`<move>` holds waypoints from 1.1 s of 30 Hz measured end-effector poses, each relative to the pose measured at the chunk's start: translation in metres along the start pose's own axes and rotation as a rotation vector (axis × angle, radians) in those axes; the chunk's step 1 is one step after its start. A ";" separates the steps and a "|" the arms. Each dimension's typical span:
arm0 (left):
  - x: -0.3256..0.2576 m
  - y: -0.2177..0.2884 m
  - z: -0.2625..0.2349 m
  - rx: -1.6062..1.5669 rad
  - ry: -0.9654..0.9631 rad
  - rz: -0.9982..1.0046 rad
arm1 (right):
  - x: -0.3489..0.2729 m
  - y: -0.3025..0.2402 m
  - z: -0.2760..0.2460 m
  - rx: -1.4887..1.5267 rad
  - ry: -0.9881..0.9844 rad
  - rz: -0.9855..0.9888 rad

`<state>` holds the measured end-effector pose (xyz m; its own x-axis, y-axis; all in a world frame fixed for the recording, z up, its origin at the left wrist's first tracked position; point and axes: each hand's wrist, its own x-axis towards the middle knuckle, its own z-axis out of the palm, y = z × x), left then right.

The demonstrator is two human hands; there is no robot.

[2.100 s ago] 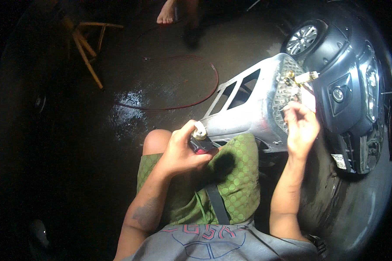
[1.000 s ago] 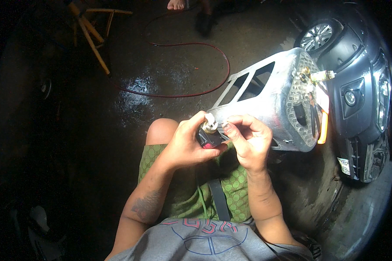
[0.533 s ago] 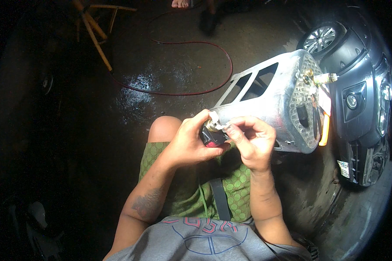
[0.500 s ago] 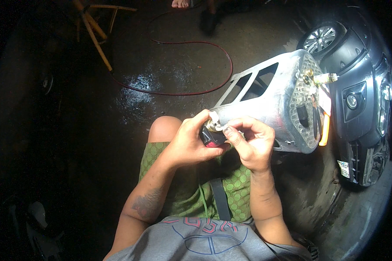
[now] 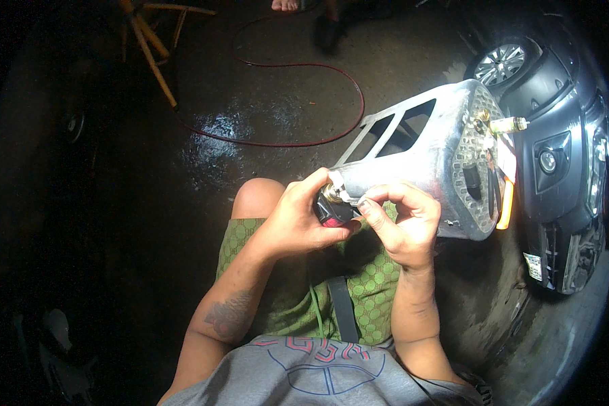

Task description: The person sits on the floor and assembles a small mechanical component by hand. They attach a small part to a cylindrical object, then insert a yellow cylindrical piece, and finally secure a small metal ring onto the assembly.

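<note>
My left hand (image 5: 298, 220) is wrapped round a small black and red part (image 5: 335, 215) with a brass threaded fitting (image 5: 331, 193) on its upper side. White thread tape (image 5: 337, 181) lies over the brass, and a thin strip of it runs toward my right hand (image 5: 406, 220). The thumb and forefinger of that hand are pinched together beside the strip's end, just right of the fitting. What exactly sits between those fingertips is tiny. Both hands are above my lap, close to a grey metal housing (image 5: 440, 145) with cut-out windows.
The housing's textured end carries brass fittings (image 5: 484, 116), a clear plug-like piece (image 5: 507, 124) and an orange strip (image 5: 505, 203). A dark grey car (image 5: 555, 183) stands at right. A red hose (image 5: 284, 145) curves over the wet floor toward a yellow frame (image 5: 152, 64). Someone's foot (image 5: 285, 5) shows far off.
My right hand has shifted slightly right, away from the fitting, widening the gap along the white strip. My left hand keeps its hold on the black and red part.
</note>
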<state>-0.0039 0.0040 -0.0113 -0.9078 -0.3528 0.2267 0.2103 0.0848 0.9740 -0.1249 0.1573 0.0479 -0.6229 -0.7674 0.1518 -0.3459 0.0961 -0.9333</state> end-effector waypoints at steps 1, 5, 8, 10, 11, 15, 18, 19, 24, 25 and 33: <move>0.000 0.000 0.000 0.006 -0.001 -0.002 | 0.000 -0.001 0.001 -0.006 -0.006 -0.005; 0.000 -0.001 0.000 -0.011 -0.004 -0.013 | 0.003 -0.001 0.004 -0.070 0.051 -0.059; 0.001 -0.002 -0.001 0.005 -0.003 -0.002 | 0.006 -0.002 0.005 -0.082 0.049 -0.083; 0.000 -0.002 -0.001 0.003 -0.006 -0.029 | 0.007 -0.004 0.005 -0.100 0.032 -0.091; -0.001 -0.002 0.000 -0.006 -0.005 -0.037 | 0.007 -0.005 0.006 -0.114 0.037 -0.099; -0.003 -0.003 0.000 -0.019 -0.005 -0.058 | 0.008 -0.008 0.010 -0.193 0.049 -0.186; -0.003 -0.004 0.000 -0.005 0.001 -0.054 | 0.009 -0.009 0.013 -0.237 0.066 -0.246; -0.003 -0.005 0.000 0.002 0.003 -0.061 | 0.009 -0.010 0.014 -0.237 0.072 -0.269; -0.004 -0.006 0.001 0.045 0.006 -0.039 | 0.012 -0.013 0.012 -0.355 0.043 -0.405; -0.004 -0.006 0.001 0.057 0.002 -0.051 | 0.012 -0.014 0.012 -0.359 0.039 -0.417; -0.004 -0.005 0.004 0.097 0.020 -0.026 | 0.008 -0.016 0.015 -0.375 0.043 -0.401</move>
<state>-0.0028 0.0084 -0.0167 -0.9048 -0.3748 0.2022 0.1498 0.1643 0.9750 -0.1144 0.1400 0.0589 -0.4161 -0.7647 0.4921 -0.7836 0.0269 -0.6207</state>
